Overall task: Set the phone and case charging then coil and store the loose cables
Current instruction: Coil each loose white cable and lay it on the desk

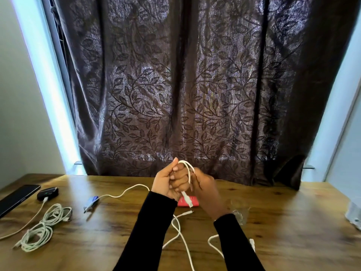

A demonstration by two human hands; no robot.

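You're working in dim, backlit light: daylight seeps through the dark curtain (191,85) and glows cold blue-white down both its edges. The table (97,241) catches a soft sheen and only faint shadows. Your wide lens bends the walls outward at the sides. Corners go soft, and the right edge is blurred.
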